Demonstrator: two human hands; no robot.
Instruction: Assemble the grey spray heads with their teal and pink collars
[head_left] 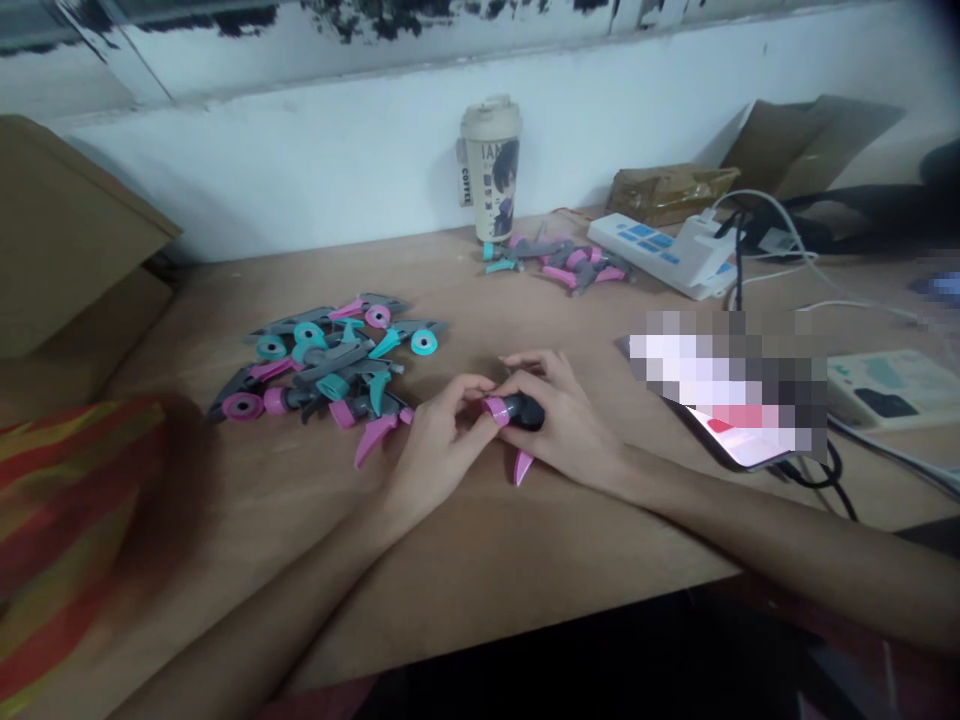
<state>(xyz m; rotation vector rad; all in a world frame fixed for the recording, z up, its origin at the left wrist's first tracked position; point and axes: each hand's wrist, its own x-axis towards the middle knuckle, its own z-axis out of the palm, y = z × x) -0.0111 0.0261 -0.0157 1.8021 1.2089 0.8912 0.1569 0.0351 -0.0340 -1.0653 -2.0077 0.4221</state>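
Above the table, a trigger spray head with a dark body, a pink collar and a pink trigger is between my two hands. My right hand wraps its dark body, and the trigger pokes out below the fingers. Thumb and fingers of my left hand pinch the pink collar end. My fingers hide part of the sprayer. Just left of my left hand lies a pile of grey spray heads with pink or teal collars and triggers. Farther back is a smaller heap of similar spray heads.
A lidded coffee cup stands by the wall. To the right are a white power strip with cables, a lit phone and a pale patterned case. Cardboard and a red-yellow striped bag occupy the left.
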